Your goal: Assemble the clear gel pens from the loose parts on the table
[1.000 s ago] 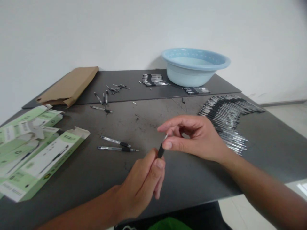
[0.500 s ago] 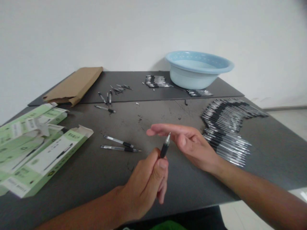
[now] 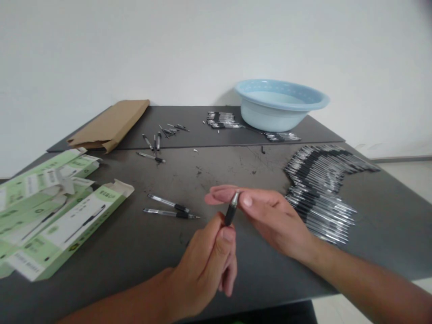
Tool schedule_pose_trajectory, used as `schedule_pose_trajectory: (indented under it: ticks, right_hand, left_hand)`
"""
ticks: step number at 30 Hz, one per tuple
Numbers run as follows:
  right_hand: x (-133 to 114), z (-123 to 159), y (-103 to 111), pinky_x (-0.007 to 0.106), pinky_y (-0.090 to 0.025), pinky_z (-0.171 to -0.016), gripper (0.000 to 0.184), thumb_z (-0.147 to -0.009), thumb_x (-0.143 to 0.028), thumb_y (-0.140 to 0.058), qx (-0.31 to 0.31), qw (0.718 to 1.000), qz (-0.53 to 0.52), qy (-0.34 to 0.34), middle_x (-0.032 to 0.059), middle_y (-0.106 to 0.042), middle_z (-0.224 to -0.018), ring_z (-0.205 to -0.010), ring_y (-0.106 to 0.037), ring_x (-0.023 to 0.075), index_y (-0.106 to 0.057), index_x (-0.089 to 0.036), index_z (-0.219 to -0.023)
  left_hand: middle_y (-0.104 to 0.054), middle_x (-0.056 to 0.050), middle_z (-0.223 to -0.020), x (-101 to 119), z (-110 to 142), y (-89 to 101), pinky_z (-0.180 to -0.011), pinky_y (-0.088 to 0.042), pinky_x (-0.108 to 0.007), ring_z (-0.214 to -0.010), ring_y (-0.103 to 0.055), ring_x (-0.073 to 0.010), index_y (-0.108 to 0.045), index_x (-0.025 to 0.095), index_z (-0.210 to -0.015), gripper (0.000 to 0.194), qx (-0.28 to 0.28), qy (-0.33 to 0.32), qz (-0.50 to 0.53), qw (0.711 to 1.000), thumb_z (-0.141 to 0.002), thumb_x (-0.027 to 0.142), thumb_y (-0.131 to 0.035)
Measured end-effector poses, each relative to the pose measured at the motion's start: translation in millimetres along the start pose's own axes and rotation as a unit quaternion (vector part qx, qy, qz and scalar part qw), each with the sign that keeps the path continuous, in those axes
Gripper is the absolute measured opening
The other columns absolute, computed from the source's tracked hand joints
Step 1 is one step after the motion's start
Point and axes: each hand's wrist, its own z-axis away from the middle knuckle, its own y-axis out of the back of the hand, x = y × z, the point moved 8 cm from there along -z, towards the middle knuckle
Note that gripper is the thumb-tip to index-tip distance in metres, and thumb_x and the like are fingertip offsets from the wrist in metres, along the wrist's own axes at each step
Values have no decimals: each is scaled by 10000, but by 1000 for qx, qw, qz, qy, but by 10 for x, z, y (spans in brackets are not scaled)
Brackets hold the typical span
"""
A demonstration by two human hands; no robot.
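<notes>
One dark table (image 3: 249,279) stands against a pale wall. A heap of green and white cartons (image 3: 81,220) lies at its left, a pale blue basin (image 3: 273,118) sits near the back on the right, and a flat brown paper package (image 3: 110,123) rests behind the cartons. On the right, a wide spread of pens (image 3: 317,173) lies side by side. The right hand (image 3: 270,211) has its fingers stretched out together with the thumb close by; whether they touch the held pen's tip, I cannot tell. The left hand (image 3: 205,261) is clamped around the held pen (image 3: 231,215), over the table's front part, its black grip and metal tip pointing up and away. Two loose pens (image 3: 162,212) lie left of it, near each other; a small white piece (image 3: 195,150) lies farther back.
</notes>
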Motion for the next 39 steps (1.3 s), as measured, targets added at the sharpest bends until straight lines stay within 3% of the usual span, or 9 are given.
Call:
schedule_pose_trajectory:
  ticks: [7, 10, 12, 15, 21, 25, 28, 34, 39]
  right_hand:
    - [-58, -60, 250, 357, -549, -1065, 163, -773, -291, -957, 113, 990, 56, 56, -19, -845, -920, -1085, -757, 199, -860, -322, -900]
    - [-22, -44, 153, 369, -517, -1115, 340, -937, -487, -797, 51, 998, 14, 37, 34, -819, -1230, -1253, -702, 210, -811, -320, -1232]
    - [-12, -23, 57, 370, -494, -1152, 356, -1066, -464, -623, 6, 1000, 4, 12, 46, -744, -1420, -1337, -666, 198, -751, -322, -1366]
    - [-78, -17, 32, 353, -476, -1181, 246, -1070, -318, -645, 6, 999, 44, 26, 4, -787, -1343, -1343, -670, 172, -812, -345, -1248]
    - [-49, -59, 238, 341, -542, -1086, 180, -775, -268, -958, 104, 992, 59, 40, -54, -854, -948, -1152, -749, 185, -859, -350, -901]
    - [-7, -47, 109, 408, -467, -1185, 396, -959, -576, -732, 36, 999, 9, 26, 24, -782, -1337, -1350, -657, 237, -799, -329, -1262]
    - [-2, -16, 19, 408, -436, -1222, 347, -1103, -471, -540, 6, 1000, -4, 2, 12, -693, -1495, -1448, -588, 220, -787, -332, -1303]
    - [-125, -33, 112, 320, -490, -1178, 203, -967, -239, -790, 53, 995, 63, 62, -59, -839, -1193, -1300, -698, 144, -856, -386, -1089]
    - [-80, -66, 201, 324, -506, -1139, 148, -838, -243, -908, 92, 993, 79, 12, -68, -861, -1008, -1250, -717, 160, -873, -367, -911]
  left_hand:
    - [-486, 90, -436, -11, -19, -5, -380, -353, -168, -328, -432, -90, -396, 258, -844, 499, -7, -9, -18, 1000, -1125, 649, -263]
    - [-492, 90, -442, -17, -12, 6, -371, -341, -168, -327, -431, -94, -395, 259, -865, 497, 1, 0, -7, 1000, -1119, 663, -255]
    - [-504, 86, -451, -21, -7, 10, -376, -349, -168, -333, -436, -94, -389, 260, -866, 491, 5, 4, -5, 1000, -1122, 655, -253]
    - [-505, 89, -449, -2, -6, -10, -368, -351, -160, -323, -431, -88, -381, 260, -858, 473, -8, -12, -7, 1000, -1134, 625, -262]
    - [-529, 82, -446, -16, -19, -3, -390, -392, -159, -326, -441, -83, -393, 252, -860, 466, -18, -14, -40, 999, -1142, 603, -274]
    - [-503, 93, -431, -36, -18, 10, -368, -362, -171, -313, -424, -98, -427, 246, -912, 501, -6, 6, -20, 1000, -1118, 667, -250]
    - [-502, 91, -438, -25, -18, 15, -371, -357, -171, -321, -428, -96, -402, 255, -883, 506, 3, 8, -11, 1000, -1110, 682, -255]
    - [-503, 99, -422, 27, -41, -6, -369, -357, -161, -303, -411, -84, -387, 257, -880, 471, -16, -20, -30, 999, -1136, 627, -246]
    - [-482, 113, -431, 53, -55, 40, -382, -368, -163, -318, -420, -84, -419, 245, -922, 438, -5, -22, -66, 998, -1151, 586, -266]
